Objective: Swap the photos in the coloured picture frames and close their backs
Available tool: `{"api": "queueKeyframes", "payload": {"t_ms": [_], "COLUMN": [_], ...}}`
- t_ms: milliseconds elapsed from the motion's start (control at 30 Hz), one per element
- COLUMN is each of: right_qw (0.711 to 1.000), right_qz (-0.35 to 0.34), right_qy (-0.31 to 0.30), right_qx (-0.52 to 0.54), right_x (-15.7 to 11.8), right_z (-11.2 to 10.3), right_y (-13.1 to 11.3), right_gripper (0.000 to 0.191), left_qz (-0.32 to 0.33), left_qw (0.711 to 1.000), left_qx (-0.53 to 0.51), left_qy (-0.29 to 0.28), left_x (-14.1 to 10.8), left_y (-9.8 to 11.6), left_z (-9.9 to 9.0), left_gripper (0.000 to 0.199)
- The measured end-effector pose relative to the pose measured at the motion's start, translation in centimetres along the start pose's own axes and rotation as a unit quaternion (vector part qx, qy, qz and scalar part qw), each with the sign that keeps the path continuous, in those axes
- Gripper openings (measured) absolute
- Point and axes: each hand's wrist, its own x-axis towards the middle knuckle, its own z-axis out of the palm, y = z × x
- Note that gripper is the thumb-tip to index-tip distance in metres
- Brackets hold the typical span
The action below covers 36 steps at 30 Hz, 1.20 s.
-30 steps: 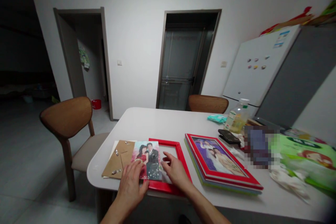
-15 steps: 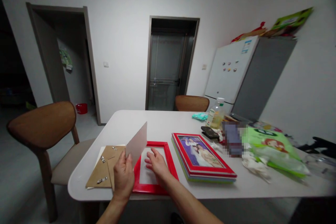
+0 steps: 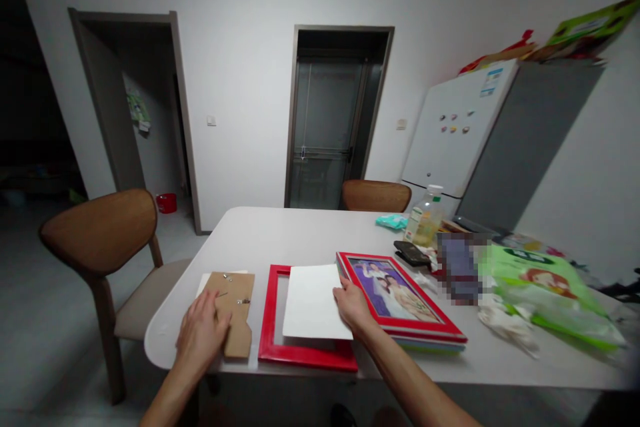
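My right hand (image 3: 354, 303) pinches the right edge of a blank white sheet (image 3: 315, 303), held tilted over an empty red picture frame (image 3: 269, 337) near the table's front edge. The sheet covers most of the frame's opening. To the left, my left hand (image 3: 201, 327) rests with fingers apart on a brown backing board (image 3: 241, 333) with small metal clips. Some white paper shows beneath the board's far edge. Right beside the red frame is a stack of frames, topped by a red one with a photo (image 3: 393, 290); my right wrist passes close to its near corner.
On the right of the white table (image 3: 290, 233) are a bottle (image 3: 424, 220), a dark wallet-like item (image 3: 411, 253), crumpled tissues (image 3: 507, 327) and a green plastic bag (image 3: 540, 280). A wooden chair (image 3: 105, 233) stands at the left, another (image 3: 377, 195) behind the table.
The white sheet has passed from my left hand to my right and now lies lower, over the red frame. My left hand has moved left onto the backing board. The view has shifted slightly.
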Motion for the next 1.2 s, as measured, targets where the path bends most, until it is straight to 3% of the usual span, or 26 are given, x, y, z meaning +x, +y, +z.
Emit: {"api": "queueKeyframes", "payload": {"t_ms": [133,300,533,700,833,967,1100,1200], "right_qw": [0.999,0.994,0.980,0.949,0.959,0.971,0.948,0.928], "right_qz": [0.006,-0.007,-0.052,-0.088,-0.096,-0.069,-0.104,-0.116], "right_qy": [-0.021,-0.028,-0.016,-0.006,-0.009,-0.011,-0.029,-0.021], "right_qx": [-0.045,-0.102,-0.194,-0.304,-0.267,-0.227,-0.300,-0.354], "right_x": [0.0,-0.2,-0.3,-0.4,0.4,1.1,0.8,0.3], "right_z": [0.6,1.4,2.1,2.3,1.7,1.1,0.9,0.9], "right_y": [0.4,0.2,0.0,-0.1,0.3,0.3,0.0,0.1], "right_gripper": [0.040,0.041,0.038,0.035,0.039,0.042,0.037,0.033], "left_qz": [-0.049,-0.072,-0.102,-0.124,-0.147,-0.157,-0.169,-0.182], "left_qw": [0.993,0.990,0.992,0.988,0.981,0.974,0.959,0.944], "left_qx": [0.096,0.093,0.004,-0.038,-0.082,-0.132,-0.197,-0.255], "left_qy": [-0.055,-0.079,-0.073,-0.087,-0.094,-0.099,-0.112,-0.103], "left_x": [0.7,0.8,1.9,3.4,4.5,4.9,4.7,4.5], "left_y": [-2.3,-1.8,-1.4,-2.3,-3.4,-3.8,-3.4,-3.1], "left_z": [-0.8,-1.4,-0.5,0.4,0.7,0.7,0.7,0.4], "left_gripper": [0.048,0.050,0.048,0.050,0.053,0.040,0.018,0.016]}}
